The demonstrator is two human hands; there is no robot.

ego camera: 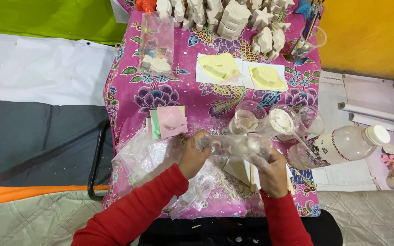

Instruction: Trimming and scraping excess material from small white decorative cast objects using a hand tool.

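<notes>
Left hand (194, 157) and right hand (270, 171) both grip, fingers closed, a clear plastic bag holding a white plaster figure (240, 146) over the pink floral tablecloth (215, 105).

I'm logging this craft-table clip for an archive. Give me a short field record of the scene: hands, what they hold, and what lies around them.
left hand: left hand grips one end of a clear plastic bag
right hand: right hand supports the bag's other end from below
bag contents: a pale plaster piece, details unclear
surface: pink floral tablecloth
near hands: pink mould, clear cups, lying plastic bottle
farther back: two yellow moulds, white plaster figures, cup of brushes
sleeves: red
</notes>
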